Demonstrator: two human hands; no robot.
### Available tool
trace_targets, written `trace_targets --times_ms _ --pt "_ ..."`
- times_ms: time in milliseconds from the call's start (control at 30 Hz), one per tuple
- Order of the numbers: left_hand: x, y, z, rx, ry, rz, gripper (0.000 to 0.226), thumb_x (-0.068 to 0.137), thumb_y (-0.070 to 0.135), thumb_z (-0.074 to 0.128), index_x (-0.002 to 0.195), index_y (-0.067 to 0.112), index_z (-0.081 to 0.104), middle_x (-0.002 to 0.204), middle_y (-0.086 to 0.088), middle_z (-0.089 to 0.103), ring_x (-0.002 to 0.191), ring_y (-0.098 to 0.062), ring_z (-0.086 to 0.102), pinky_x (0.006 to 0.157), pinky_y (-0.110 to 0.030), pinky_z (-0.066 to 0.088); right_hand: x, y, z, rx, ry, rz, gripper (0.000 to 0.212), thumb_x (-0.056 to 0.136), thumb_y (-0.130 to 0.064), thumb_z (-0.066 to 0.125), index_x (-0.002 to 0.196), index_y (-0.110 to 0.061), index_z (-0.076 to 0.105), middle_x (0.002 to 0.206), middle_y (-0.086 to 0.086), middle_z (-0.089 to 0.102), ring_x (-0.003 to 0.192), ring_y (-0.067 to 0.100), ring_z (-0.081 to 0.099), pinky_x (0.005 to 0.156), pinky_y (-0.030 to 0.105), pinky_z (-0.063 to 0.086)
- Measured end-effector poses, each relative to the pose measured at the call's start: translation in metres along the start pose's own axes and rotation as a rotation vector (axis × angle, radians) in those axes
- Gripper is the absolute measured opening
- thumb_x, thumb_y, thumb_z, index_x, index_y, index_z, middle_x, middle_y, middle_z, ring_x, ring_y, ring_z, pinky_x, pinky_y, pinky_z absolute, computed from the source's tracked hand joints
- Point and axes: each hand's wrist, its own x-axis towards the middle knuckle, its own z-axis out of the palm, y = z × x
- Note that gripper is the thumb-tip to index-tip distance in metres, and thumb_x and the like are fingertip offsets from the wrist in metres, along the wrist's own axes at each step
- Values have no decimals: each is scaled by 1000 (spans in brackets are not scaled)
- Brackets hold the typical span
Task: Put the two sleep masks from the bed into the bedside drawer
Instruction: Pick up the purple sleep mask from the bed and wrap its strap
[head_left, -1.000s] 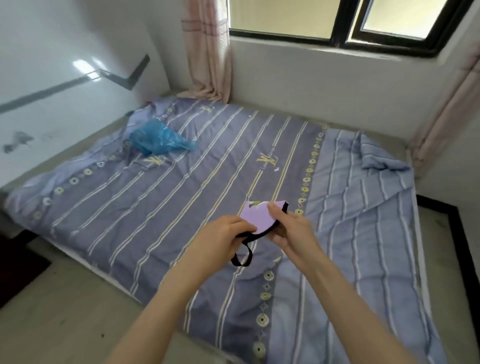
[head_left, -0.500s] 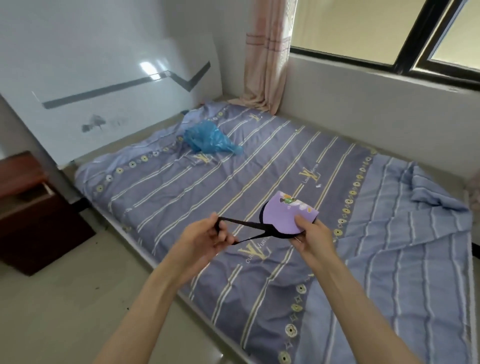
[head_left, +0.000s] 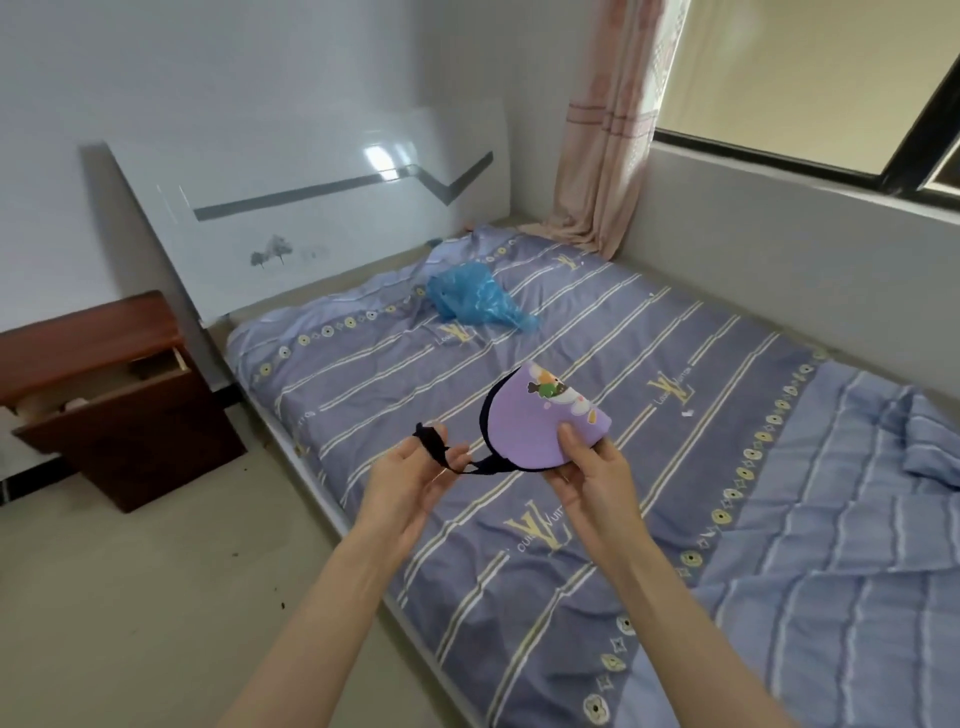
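A folded purple sleep mask (head_left: 535, 426) with a cartoon print and a black strap is held above the bed (head_left: 597, 467). My right hand (head_left: 587, 478) pinches the mask's lower right edge. My left hand (head_left: 410, 478) holds the black strap (head_left: 436, 449), stretched out to the left. The brown bedside cabinet (head_left: 124, 415) stands at the left, its top drawer (head_left: 98, 384) pulled open. A second mask is not visible on the bed.
A crumpled blue plastic bag (head_left: 472, 299) lies near the head of the bed. A white headboard (head_left: 311, 223) leans on the wall. A pink curtain (head_left: 608, 130) hangs by the window. Bare floor (head_left: 156, 597) runs between me and the cabinet.
The view has swung left, bringing the cabinet and its open drawer into sight. My left hand has pulled the strap out from the mask and stays spread from the right hand.
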Motion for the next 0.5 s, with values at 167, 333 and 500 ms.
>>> trace_targets --times_ms 167,333,500 --pt "-1 17 3 460 -151 111 10 78 19 69 87 23 72 90 5 75 89 -11 68 74 -17 54 3 -6 -6 -259 -133 39 17 86 -11 57 101 -17 64 93 -4 75 88 13 70 68 23 57" --pt "-2 29 9 624 -153 146 19 75 19 72 94 22 70 93 -3 74 87 -14 67 78 -29 54 6 -3 1 -418 -270 110 16 86 -5 55 95 -15 65 88 -1 75 82 14 71 67 23 57" --pt "2 30 8 648 -125 192 10 78 14 68 86 20 70 85 -3 71 80 -11 65 71 -21 52 13 -2 5 -631 -287 88 16 86 -5 58 99 -10 65 94 8 71 88 21 67 77 30 59"
